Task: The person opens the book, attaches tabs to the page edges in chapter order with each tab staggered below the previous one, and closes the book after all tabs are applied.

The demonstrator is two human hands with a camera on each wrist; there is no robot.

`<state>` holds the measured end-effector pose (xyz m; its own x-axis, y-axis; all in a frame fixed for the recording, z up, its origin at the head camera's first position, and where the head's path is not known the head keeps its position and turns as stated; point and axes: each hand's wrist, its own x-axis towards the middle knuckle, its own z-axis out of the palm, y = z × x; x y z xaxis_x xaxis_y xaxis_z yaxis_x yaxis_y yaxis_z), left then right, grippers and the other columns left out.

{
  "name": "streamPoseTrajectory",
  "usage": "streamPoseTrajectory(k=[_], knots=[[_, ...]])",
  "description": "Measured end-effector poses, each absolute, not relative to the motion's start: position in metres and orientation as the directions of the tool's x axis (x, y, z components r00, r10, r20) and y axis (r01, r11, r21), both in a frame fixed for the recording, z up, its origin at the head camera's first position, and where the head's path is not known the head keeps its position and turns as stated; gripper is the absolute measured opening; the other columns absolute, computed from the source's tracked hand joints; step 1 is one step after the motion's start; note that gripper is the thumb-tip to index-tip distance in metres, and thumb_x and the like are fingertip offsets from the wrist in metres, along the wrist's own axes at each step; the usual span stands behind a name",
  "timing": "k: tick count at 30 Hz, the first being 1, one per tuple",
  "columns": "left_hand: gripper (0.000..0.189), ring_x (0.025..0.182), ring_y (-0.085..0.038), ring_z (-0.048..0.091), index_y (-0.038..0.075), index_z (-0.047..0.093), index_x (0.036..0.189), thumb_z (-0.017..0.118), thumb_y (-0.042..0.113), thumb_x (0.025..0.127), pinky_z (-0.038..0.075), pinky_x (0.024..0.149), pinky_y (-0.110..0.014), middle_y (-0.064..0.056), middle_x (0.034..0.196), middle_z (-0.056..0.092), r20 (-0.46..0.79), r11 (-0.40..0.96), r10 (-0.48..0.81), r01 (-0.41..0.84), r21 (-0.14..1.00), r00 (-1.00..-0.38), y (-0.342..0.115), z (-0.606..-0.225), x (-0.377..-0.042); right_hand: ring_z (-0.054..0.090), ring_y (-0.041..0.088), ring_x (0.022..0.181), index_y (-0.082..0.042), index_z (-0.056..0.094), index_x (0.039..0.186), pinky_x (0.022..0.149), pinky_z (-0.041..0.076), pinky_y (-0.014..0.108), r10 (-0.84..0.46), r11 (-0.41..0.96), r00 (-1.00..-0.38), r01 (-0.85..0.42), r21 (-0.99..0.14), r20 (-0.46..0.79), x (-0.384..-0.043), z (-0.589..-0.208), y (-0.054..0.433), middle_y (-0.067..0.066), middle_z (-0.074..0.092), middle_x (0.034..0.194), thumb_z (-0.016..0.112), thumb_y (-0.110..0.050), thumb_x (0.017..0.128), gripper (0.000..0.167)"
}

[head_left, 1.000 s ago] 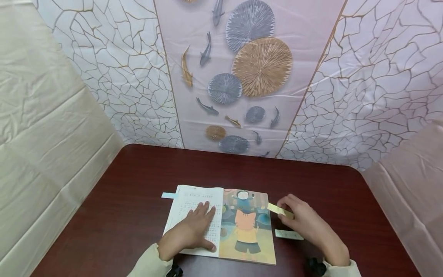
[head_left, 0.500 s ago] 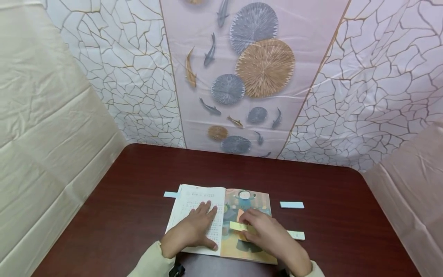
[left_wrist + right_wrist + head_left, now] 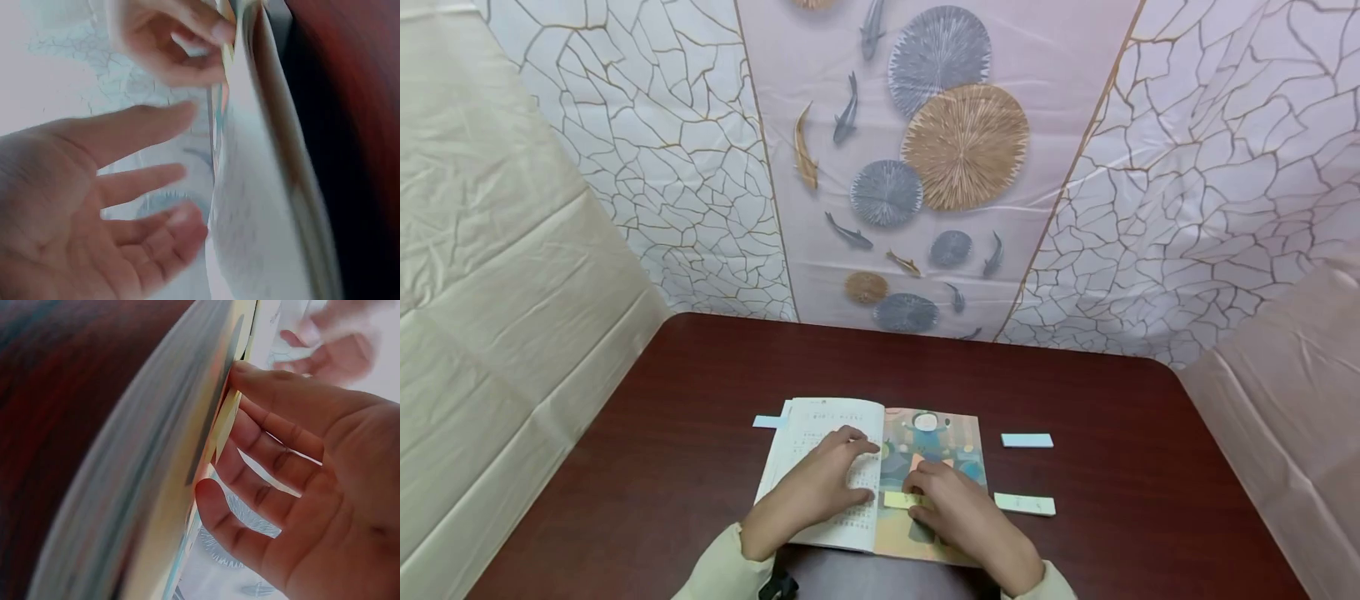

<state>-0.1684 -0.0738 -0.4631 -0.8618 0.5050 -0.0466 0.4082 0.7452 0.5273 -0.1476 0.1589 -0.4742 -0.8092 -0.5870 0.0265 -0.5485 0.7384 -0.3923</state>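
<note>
An open book (image 3: pixel 835 414) lies on the table, text on its left page and a cartoon picture on its right page. My right hand (image 3: pixel 958 510) pinches a pale yellow sticky note pad (image 3: pixel 898 500) low over the picture. In the right wrist view the thumb and fingers sit on the yellow pad (image 3: pixel 226 425), right at the page. Over the left page is my left hand (image 3: pixel 816 483), fingers bent and thumb spread, holding nothing. The left wrist view has those fingers close above the paper. A blue tab (image 3: pixel 767 422) sticks out from the book's left edge.
Right of the book lie a light blue sticky note pad (image 3: pixel 1027 440) and, nearer, a pale green one (image 3: pixel 1025 505). The dark red table (image 3: pixel 722 367) ends at a patterned cloth backdrop (image 3: pixel 955 200), with cloth walls on both sides.
My right hand has brought the yellow pad from beyond the book's right edge onto the picture page, near the fold. The left hand, flat on the page before, has lifted and bent its fingers.
</note>
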Motion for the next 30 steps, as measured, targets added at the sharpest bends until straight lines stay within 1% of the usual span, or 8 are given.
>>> streamPoseTrajectory(k=[4, 7, 12, 16, 18, 20, 23, 30], knots=[[0.030, 0.083, -0.008, 0.065, 0.007, 0.078, 0.116, 0.086, 0.010, 0.087, 0.055, 0.071, -0.025, -0.002, 0.107, 0.073, -0.002, 0.625, 0.513, 0.372, 0.686, -0.858, -0.065, -0.466, -0.168, 0.066, 0.011, 0.084, -0.014, 0.077, 0.100, 0.070, 0.056, 0.029, -0.566, 0.754, -0.825, -0.519, -0.403, 0.004, -0.150, -0.475, 0.158, -0.005, 0.069, 0.095, 0.089, -0.012, 0.086, 0.019], [0.016, 0.071, 0.001, 0.060, 0.009, 0.081, 0.104, 0.085, 0.011, 0.088, 0.052, 0.064, -0.021, 0.002, 0.096, 0.075, -0.008, 0.614, 0.506, 0.354, 0.706, -0.862, -0.059, -0.471, -0.166, 0.066, 0.011, 0.085, -0.015, 0.077, 0.101, 0.075, 0.057, 0.033, -0.562, 0.757, -0.827, -0.511, -0.406, -0.006, -0.152, -0.476, 0.157, -0.005, 0.069, 0.095, 0.088, -0.012, 0.086, 0.018], [0.005, 0.071, 0.002, 0.059, 0.016, 0.083, 0.089, 0.087, 0.014, 0.088, 0.050, 0.064, -0.021, 0.008, 0.088, 0.072, 0.005, 0.661, 0.485, 0.370, 0.653, -0.874, -0.053, -0.484, -0.163, 0.068, 0.010, 0.089, -0.015, 0.077, 0.103, 0.088, 0.059, 0.045, -0.570, 0.756, -0.821, -0.515, -0.403, -0.020, -0.151, -0.477, 0.158, -0.006, 0.071, 0.097, 0.088, -0.012, 0.087, 0.019], [0.011, 0.070, 0.000, 0.058, 0.020, 0.081, 0.082, 0.087, 0.012, 0.087, 0.049, 0.063, -0.023, 0.012, 0.082, 0.066, 0.014, 0.675, 0.475, 0.374, 0.636, -0.880, -0.051, -0.489, -0.164, 0.068, 0.009, 0.089, -0.015, 0.077, 0.104, 0.093, 0.057, 0.049, -0.578, 0.750, -0.816, -0.530, -0.396, -0.003, -0.149, -0.476, 0.159, -0.007, 0.070, 0.099, 0.088, -0.013, 0.087, 0.020], [0.014, 0.069, 0.000, 0.057, 0.021, 0.080, 0.081, 0.087, 0.011, 0.087, 0.048, 0.062, -0.023, 0.012, 0.081, 0.064, 0.011, 0.677, 0.473, 0.372, 0.635, -0.881, -0.050, -0.489, -0.164, 0.068, 0.009, 0.087, -0.015, 0.076, 0.103, 0.090, 0.059, 0.047, -0.570, 0.760, -0.822, -0.530, -0.376, 0.009, -0.148, -0.475, 0.160, -0.007, 0.069, 0.098, 0.088, -0.015, 0.086, 0.021], [0.015, 0.069, 0.000, 0.056, 0.022, 0.079, 0.080, 0.087, 0.012, 0.087, 0.048, 0.062, -0.023, 0.013, 0.080, 0.064, 0.005, 0.682, 0.469, 0.366, 0.633, -0.883, -0.050, -0.489, -0.164, 0.066, 0.010, 0.082, -0.015, 0.076, 0.101, 0.078, 0.059, 0.039, -0.557, 0.777, -0.831, -0.527, -0.345, 0.015, -0.146, -0.473, 0.161, -0.006, 0.067, 0.097, 0.089, -0.017, 0.086, 0.020], [0.016, 0.069, -0.001, 0.056, 0.022, 0.078, 0.080, 0.087, 0.012, 0.087, 0.047, 0.061, -0.024, 0.013, 0.079, 0.063, -0.003, 0.687, 0.458, 0.352, 0.636, -0.889, -0.050, -0.489, -0.163, 0.063, 0.013, 0.076, -0.016, 0.076, 0.097, 0.062, 0.052, 0.030, -0.543, 0.803, -0.839, -0.533, -0.265, 0.044, -0.144, -0.469, 0.161, -0.006, 0.064, 0.093, 0.090, -0.020, 0.084, 0.020], [0.012, 0.067, -0.001, 0.055, 0.020, 0.080, 0.081, 0.087, 0.012, 0.087, 0.047, 0.060, -0.024, 0.014, 0.079, 0.062, -0.022, 0.686, 0.455, 0.334, 0.647, -0.890, -0.050, -0.490, -0.163, 0.063, 0.015, 0.078, -0.018, 0.075, 0.088, 0.066, 0.052, 0.037, -0.553, 0.819, -0.816, -0.569, -0.069, 0.170, -0.136, -0.467, 0.156, -0.006, 0.061, 0.086, 0.095, -0.022, 0.077, 0.023]])
